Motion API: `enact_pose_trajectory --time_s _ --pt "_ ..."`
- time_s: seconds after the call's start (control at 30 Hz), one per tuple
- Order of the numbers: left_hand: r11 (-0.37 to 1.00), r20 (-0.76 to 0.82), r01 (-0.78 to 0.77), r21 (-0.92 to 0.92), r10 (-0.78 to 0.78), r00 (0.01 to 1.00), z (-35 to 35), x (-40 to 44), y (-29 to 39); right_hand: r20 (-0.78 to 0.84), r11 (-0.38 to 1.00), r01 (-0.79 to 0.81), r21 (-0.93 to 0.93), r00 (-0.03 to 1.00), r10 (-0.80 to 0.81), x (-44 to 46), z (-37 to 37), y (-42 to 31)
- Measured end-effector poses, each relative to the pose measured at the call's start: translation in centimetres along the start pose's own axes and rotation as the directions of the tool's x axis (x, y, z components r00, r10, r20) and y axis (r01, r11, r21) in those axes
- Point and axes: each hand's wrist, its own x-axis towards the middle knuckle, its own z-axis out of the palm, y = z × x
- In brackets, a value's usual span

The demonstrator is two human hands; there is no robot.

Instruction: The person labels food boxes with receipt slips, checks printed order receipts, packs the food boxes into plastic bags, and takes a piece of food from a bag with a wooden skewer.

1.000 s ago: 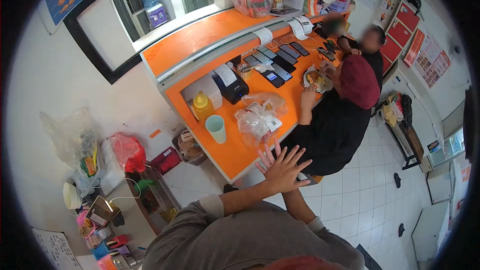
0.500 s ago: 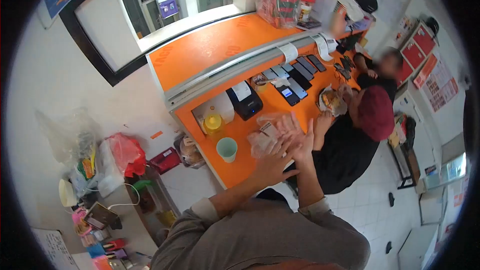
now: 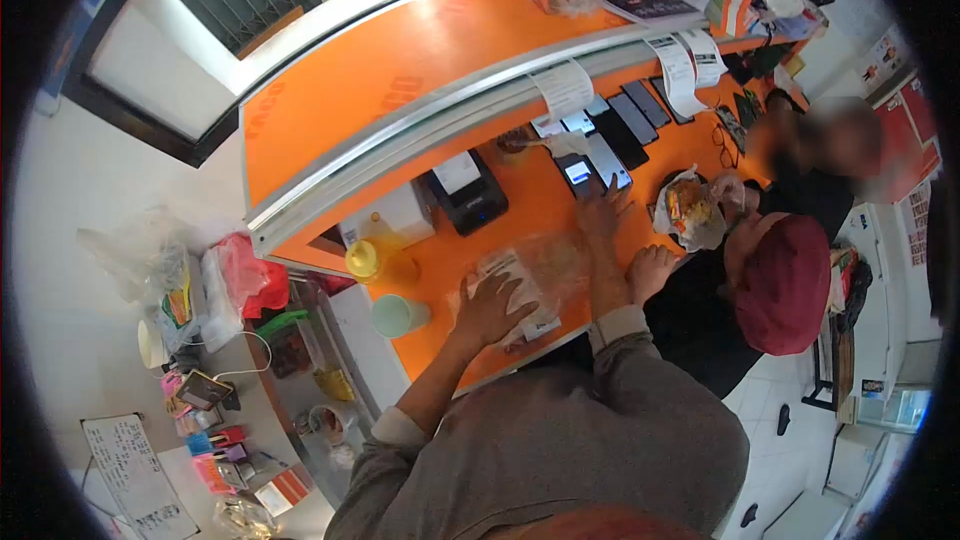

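One broad orange counter (image 3: 535, 205) is noted; the faint lettering on its raised ledge (image 3: 400, 35) cannot be read. A crumpled clear plastic bag (image 3: 555, 265) is placed there, its white printed label (image 3: 513, 275) illegible. The left hand (image 3: 492, 312) is spread open over its left side. The right hand (image 3: 603, 218) is extended, fingers parted, beside a dark, lit-screened rectangular phone (image 3: 580, 178).

The orange far shelf (image 3: 400, 40) looks smooth and glossy; the crumpled transparent bag (image 3: 558, 265) is of shiny plastic, the grey long-sleeved shirt (image 3: 560, 430) of matt cloth.
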Motion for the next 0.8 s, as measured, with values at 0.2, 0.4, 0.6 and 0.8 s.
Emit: enact_pose_trajectory --time_s 0.2,0.4,0.6,0.8 --pt "0.984 -0.224 0.042 -0.175 -0.081 0.971 1.0 -1.6 0.9 -0.022 0.994 0.086 0.061 0.996 -0.084 0.8 0.7 0.9" --pt "0.98 -0.37 0.118 -0.16 -0.17 0.913 -1.1 2.6 -1.2 0.015 0.994 0.012 0.11 1.0 -0.014 1.8 -0.5 -0.7" --pt "0.975 -0.421 0.221 -0.018 -0.207 0.883 -1.0 9.3 -3.0 0.254 0.588 0.068 0.806 0.857 -0.448 5.7 -1.1 -7.9" --pt "0.932 -0.392 0.332 0.147 -0.253 0.884 2.8 12.1 -6.3 0.292 0.567 0.195 0.8 0.699 -0.653 7.0 3.7 -17.8"
